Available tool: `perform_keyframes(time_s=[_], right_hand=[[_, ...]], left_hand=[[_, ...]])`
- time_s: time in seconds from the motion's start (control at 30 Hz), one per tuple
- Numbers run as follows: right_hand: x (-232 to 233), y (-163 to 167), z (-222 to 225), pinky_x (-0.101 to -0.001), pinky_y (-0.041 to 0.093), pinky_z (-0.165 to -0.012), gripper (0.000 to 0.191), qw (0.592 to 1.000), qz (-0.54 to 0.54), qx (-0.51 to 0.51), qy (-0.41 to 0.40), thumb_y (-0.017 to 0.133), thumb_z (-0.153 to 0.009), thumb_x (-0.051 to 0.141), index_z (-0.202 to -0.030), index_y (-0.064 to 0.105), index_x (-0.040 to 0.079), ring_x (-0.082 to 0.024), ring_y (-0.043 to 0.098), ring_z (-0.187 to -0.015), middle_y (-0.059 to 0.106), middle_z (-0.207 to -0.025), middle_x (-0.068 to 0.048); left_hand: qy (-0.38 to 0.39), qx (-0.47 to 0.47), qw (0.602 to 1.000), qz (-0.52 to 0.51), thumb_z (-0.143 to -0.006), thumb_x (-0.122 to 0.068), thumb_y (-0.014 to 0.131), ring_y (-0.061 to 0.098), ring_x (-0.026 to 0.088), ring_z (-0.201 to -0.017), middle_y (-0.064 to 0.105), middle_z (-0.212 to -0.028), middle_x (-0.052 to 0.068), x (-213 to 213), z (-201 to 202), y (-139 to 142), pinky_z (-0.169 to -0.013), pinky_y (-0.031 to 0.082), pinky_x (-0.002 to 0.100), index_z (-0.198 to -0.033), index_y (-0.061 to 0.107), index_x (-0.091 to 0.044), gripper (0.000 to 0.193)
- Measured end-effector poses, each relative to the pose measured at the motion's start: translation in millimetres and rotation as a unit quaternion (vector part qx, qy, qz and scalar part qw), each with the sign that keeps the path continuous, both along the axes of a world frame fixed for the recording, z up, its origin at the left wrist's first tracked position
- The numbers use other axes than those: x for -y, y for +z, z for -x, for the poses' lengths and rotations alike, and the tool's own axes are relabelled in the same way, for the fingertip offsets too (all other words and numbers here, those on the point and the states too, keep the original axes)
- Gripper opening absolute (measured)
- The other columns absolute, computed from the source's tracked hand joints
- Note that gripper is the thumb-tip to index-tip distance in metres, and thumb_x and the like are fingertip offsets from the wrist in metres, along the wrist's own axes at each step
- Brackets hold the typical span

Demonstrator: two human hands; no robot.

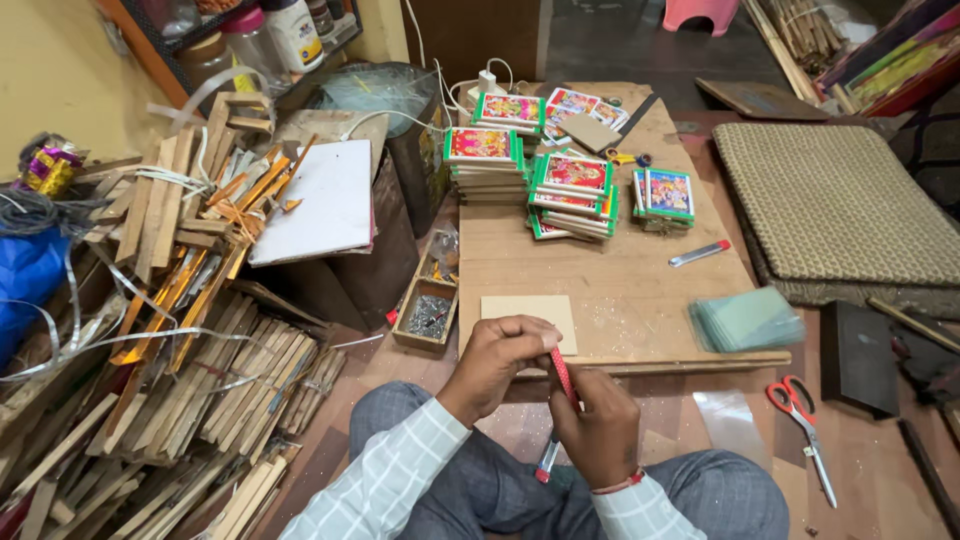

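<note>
White-labelled jars and bottles (290, 32) stand on the shelf at top left; a clear plastic packet (735, 425) lies flat on the floor beside the scissors (803, 420).

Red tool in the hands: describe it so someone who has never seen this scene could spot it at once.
Start at the low wooden board in front of the seated person, then come to its near edge, where both hands meet. The right hand grips a slim red-handled tool with a silvery lower end, while the left hand fingers pinch its top. Unlike the red cutter lying loose on the board, it is held upright.
</note>
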State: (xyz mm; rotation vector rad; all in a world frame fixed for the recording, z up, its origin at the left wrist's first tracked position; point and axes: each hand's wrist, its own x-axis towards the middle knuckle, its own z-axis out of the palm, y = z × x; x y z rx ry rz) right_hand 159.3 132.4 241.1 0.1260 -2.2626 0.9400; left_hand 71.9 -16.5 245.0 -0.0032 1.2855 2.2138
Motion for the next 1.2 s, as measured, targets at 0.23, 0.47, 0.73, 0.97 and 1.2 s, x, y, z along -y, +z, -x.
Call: perform_keyframes(time_s=[0.23, 0.47, 0.73, 0.97, 1.2], right_hand=[[0.9, -0.8, -4.2, -0.0411, 0.05, -0.06, 0.018, 1.0, -0.01, -0.008, 0.019, 0.074, -0.077, 0.005, -0.095, 0.072, 0.007, -0.029, 0.065, -0.066, 0.065, -0.074, -0.009], [-10.1, -0.8, -6.5, -0.0347, 0.051, -0.056, 0.013, 0.988, 0.078, 0.116, 0.058, 0.079, -0.074, 0.008, -0.086, 0.075, 0.003, -0.023, 0.068, -0.06, 0.069, -0.071, -0.011], [-35.4, -4.4, -11.0, -0.0257, 0.052, -0.059, 0.02, 0.886, 0.282, 0.311, 0.197, 0.082, -0.073, 0.005, -0.092, 0.081, -0.002, -0.007, 0.065, -0.066, 0.077, -0.072, -0.005], [-37.8, -22.4, -13.8, -0.0254, 0.053, -0.059, 0.017, 0.885, 0.289, 0.313, 0.185, 0.084, -0.073, 0.004, -0.087, 0.081, -0.004, -0.008, 0.066, -0.065, 0.076, -0.072, -0.006], [-42.3, -44.1, -8.4, -0.0262, 0.055, -0.062, 0.022, 0.908, 0.315, 0.243, 0.132, 0.082, -0.077, 0.006, -0.096, 0.081, -0.005, -0.01, 0.068, -0.07, 0.079, -0.08, -0.008]], left_hand=[[0.047, -0.3, 0.951, 0.048, -0.093, -0.004, 0.069, 0.069, 0.012, -0.093, 0.072, -0.103, 0.01, -5.4, -5.3, -13.4, -0.084, 0.057, 0.027, -0.099, 0.071, 0.007, 0.012], [-0.116, -0.379, 0.914, 0.091, -0.096, -0.006, 0.068, 0.067, 0.013, -0.097, 0.07, -0.103, 0.005, 20.4, 2.7, 6.9, -0.087, 0.055, 0.028, -0.113, 0.075, -0.001, 0.019], [-0.102, -0.6, 0.767, 0.201, -0.088, -0.008, 0.075, 0.074, 0.022, -0.091, 0.073, -0.097, 0.006, 26.3, -5.2, 31.4, -0.079, 0.058, 0.032, -0.106, 0.076, -0.009, 0.018], [-0.011, -0.69, 0.678, 0.255, -0.083, -0.01, 0.079, 0.069, 0.029, -0.103, 0.07, -0.11, 0.009, 28.5, -19.5, 31.4, -0.088, 0.055, 0.04, -0.119, 0.072, -0.009, 0.037], [-0.026, -0.299, 0.938, 0.172, -0.077, -0.011, 0.084, 0.067, 0.008, -0.096, 0.068, -0.112, 0.009, 31.2, -11.0, -3.2, -0.076, 0.06, 0.025, -0.124, 0.069, -0.002, 0.05]])
